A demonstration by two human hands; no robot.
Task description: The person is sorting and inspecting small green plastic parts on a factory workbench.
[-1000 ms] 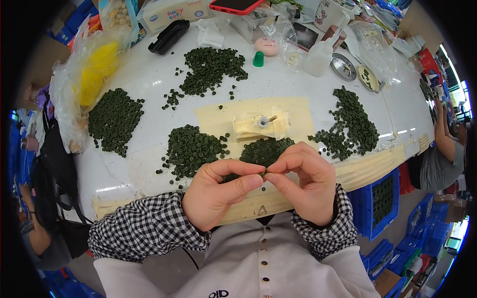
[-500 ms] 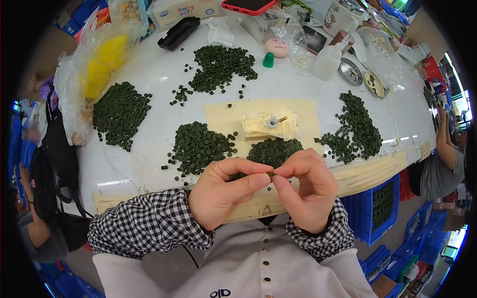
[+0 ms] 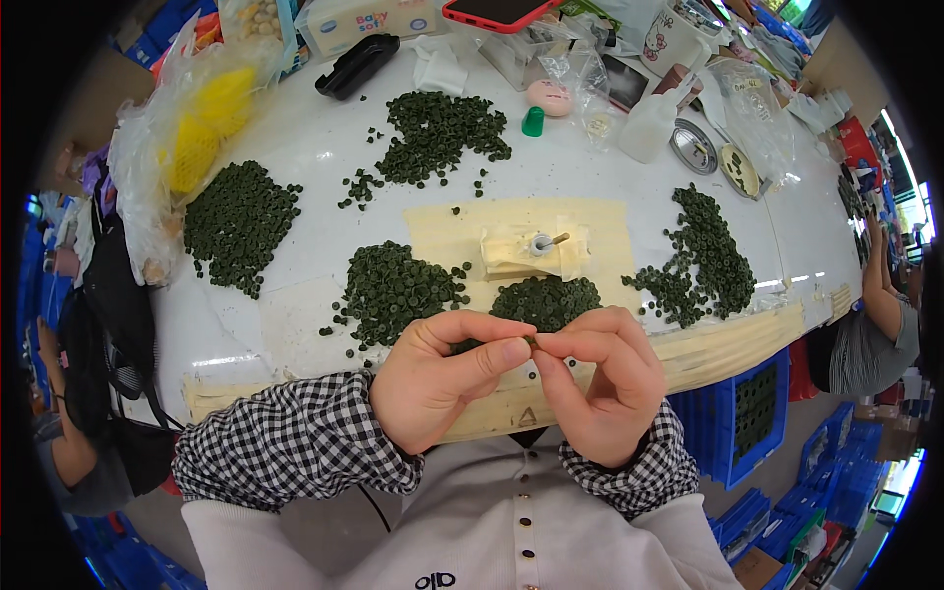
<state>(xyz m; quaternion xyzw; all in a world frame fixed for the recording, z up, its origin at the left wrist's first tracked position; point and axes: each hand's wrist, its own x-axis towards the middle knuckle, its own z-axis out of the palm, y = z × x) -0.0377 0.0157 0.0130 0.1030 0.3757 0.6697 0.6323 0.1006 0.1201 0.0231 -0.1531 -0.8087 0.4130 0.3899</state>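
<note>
My left hand point(image 3: 442, 379) and my right hand point(image 3: 610, 383) meet at the fingertips above the table's front edge. Between them they pinch a small dark green rubber-like part point(image 3: 532, 342), mostly covered by the fingers. A pile of similar small round green parts point(image 3: 546, 300) lies just beyond my fingertips. Another pile point(image 3: 398, 295) is close to my left hand. Farther off, a taped block with a metal post and a thin rod point(image 3: 543, 243) stands on yellow tape.
More green parts lie in piles at far left point(image 3: 241, 226), back point(image 3: 442, 138) and right point(image 3: 708, 261). A black tray point(image 3: 356, 67), a pink egg-shaped thing point(image 3: 551, 96), a white bottle point(image 3: 649, 126) and round tins point(image 3: 693, 147) line the back. A blue crate point(image 3: 752, 418) stands below right.
My fingertips have shifted slightly left with the small green part between them. The view has moved a little; the piles have not visibly changed.
</note>
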